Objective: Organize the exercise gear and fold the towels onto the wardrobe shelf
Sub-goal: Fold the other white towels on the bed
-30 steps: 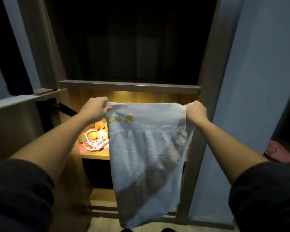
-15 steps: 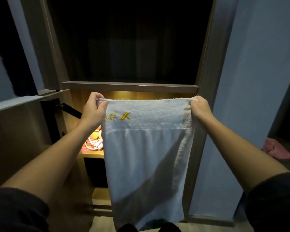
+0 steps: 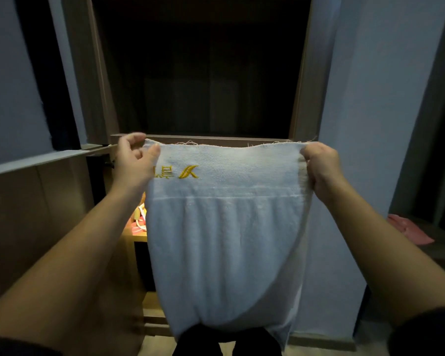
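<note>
Head view: a white towel hangs spread out in front of the open wardrobe, held up by its two top corners. The left hand has the top left corner, its grip a pinch between thumb and fingertips, with the other fingers loosely raised. The right hand has the top right corner, its grip closed, the fingers curled round the bunched edge. Between the hands the top hem sags a little and shows frayed threads. Just below the hem, near the left hand, sits yellow embroidery, partly covered by that hand. A woven band crosses the towel under the embroidery, and below it the terry cloth falls in soft vertical folds, narrowing toward the bottom, where it ends in front of the person's dark legs.

The towel's top edge lies level with the front edge of a wooden shelf board. Above it the compartment is dark. Below it, left of the towel, a warmly lit lower shelf carries pink and white gear, mostly hidden by the towel and the left forearm. A pale wall stands to the right of the wardrobe, and farther right a pink cloth lies on a dark ledge. Dark sleeves show at the lower corners.
</note>
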